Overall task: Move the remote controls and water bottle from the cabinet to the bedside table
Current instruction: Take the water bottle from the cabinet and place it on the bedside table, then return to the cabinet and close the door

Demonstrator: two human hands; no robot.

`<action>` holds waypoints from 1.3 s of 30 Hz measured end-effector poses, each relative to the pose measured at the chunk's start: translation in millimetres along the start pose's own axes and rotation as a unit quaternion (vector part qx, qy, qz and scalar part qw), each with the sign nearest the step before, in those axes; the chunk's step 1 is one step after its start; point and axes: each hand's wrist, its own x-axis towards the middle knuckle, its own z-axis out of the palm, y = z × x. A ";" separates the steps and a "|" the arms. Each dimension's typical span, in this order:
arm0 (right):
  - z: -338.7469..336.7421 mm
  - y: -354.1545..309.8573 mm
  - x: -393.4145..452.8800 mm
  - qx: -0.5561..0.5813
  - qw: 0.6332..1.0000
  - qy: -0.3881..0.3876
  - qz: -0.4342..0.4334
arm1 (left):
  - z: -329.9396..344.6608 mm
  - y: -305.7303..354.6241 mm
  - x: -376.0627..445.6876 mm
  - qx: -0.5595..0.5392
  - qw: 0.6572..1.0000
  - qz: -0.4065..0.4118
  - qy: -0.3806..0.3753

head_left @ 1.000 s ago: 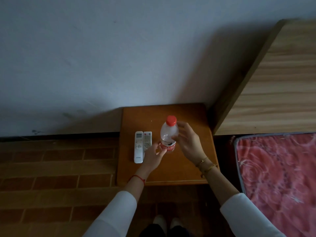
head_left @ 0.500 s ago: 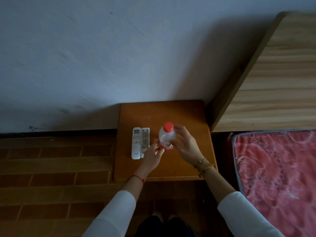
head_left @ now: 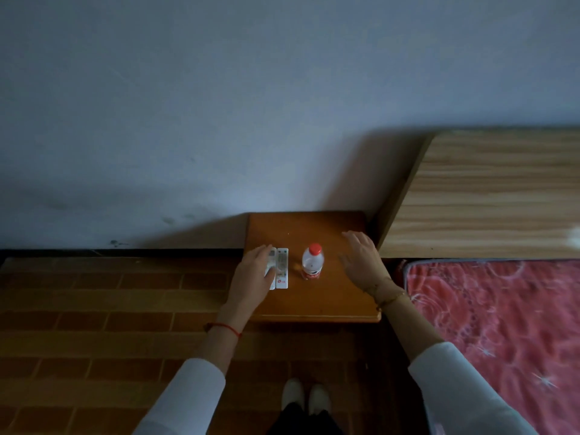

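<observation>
A clear water bottle (head_left: 312,262) with a red cap and red label stands upright on the orange-brown bedside table (head_left: 314,304). Two white remote controls lie side by side to its left. The right remote (head_left: 281,269) shows in full. The left remote (head_left: 271,260) is mostly covered by my left hand (head_left: 255,271), which rests flat over it with fingers spread. My right hand (head_left: 361,259) hovers open to the right of the bottle, apart from it, holding nothing.
A wooden headboard (head_left: 489,196) and a bed with a red patterned mattress (head_left: 489,324) lie to the right of the table. A pale wall (head_left: 219,105) backs the table. Brown brick-pattern floor (head_left: 110,309) spreads left. My feet (head_left: 306,395) stand in front.
Both hands let go of the water bottle, which now stands alone. My left hand moved left onto the remotes and my right hand drew away to the right.
</observation>
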 end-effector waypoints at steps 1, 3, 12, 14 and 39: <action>-14.6 -10.1 -7.9 -0.007 1.000 0.004 -0.009 | -18.0 7.8 -7.4 0.010 1.000 0.008 0.012; -41.7 -30.1 -24.7 -0.012 1.000 0.011 -0.022 | -49.9 21.8 -22.5 0.027 0.999 0.030 0.035; -115.6 -88.1 -110.3 -0.017 0.994 0.064 -0.088 | -137.0 57.6 -110.9 0.049 0.990 0.086 0.104; -120.1 -91.5 -127.5 -0.020 0.993 0.064 -0.093 | -143.1 58.7 -128.5 0.052 0.989 0.092 0.108; -87.8 -192.5 -191.5 -0.011 0.951 -0.048 -0.305 | -187.4 5.1 -298.3 0.020 0.957 -0.111 0.267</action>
